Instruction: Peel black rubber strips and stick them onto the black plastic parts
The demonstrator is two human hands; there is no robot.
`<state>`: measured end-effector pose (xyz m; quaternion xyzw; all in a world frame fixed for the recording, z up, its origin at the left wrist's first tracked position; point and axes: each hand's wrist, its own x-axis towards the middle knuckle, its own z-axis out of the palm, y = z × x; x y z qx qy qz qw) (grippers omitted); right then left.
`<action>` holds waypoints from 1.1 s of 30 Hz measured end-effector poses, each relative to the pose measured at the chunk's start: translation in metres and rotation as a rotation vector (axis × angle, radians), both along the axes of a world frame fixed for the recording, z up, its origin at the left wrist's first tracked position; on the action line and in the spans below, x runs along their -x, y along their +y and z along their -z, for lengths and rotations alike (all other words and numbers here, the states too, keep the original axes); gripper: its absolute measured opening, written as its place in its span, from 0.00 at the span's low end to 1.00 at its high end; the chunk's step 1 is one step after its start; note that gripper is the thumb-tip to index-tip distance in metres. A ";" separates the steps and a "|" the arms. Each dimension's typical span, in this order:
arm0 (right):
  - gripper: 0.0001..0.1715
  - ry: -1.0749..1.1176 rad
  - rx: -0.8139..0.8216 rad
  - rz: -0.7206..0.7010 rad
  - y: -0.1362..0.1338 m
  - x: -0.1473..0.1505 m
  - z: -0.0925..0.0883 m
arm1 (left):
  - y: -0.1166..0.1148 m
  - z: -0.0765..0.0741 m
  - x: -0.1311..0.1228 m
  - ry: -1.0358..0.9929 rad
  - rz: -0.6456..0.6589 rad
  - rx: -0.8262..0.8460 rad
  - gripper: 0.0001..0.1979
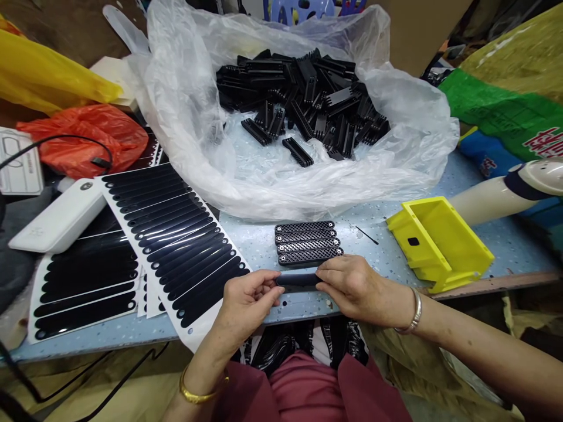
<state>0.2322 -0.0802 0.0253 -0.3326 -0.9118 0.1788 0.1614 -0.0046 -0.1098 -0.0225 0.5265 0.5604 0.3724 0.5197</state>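
Observation:
A slim black bar (299,280) with a smooth, rounded top lies level between my two hands at the table's front edge. My left hand (251,302) pinches its left end between thumb and fingers. On its right end, the fingers of my right hand (358,290) are closed. Just beyond the bar sit several black textured pieces (308,241) with small round studs at their ends, lined up in a block. Left of my left hand is a white sheet of black adhesive-looking strips (176,237), each with a hole at one end.
A clear plastic bag (272,190) holding many black plastic pieces (303,99) fills the back. At right are a yellow bin (440,243), a thin black stick (366,235) and a white cylindrical arm (488,196). A white box-like device (59,217) and red bag (88,140) occupy the left.

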 end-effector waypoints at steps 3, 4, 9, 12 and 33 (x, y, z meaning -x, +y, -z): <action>0.08 0.045 0.018 0.009 0.000 -0.001 0.002 | 0.000 0.002 0.000 -0.008 0.000 0.002 0.12; 0.09 0.057 0.023 0.011 0.000 -0.001 0.002 | 0.000 0.002 0.000 -0.011 0.001 0.004 0.12; 0.09 0.095 0.026 0.022 0.000 -0.002 0.001 | 0.000 0.002 0.000 -0.015 0.000 0.024 0.12; 0.08 0.091 0.028 0.029 0.000 -0.003 0.001 | 0.000 0.001 0.000 -0.010 -0.004 0.027 0.13; 0.13 -0.068 0.032 0.002 -0.001 0.003 -0.002 | 0.000 0.000 -0.001 0.001 -0.009 0.027 0.13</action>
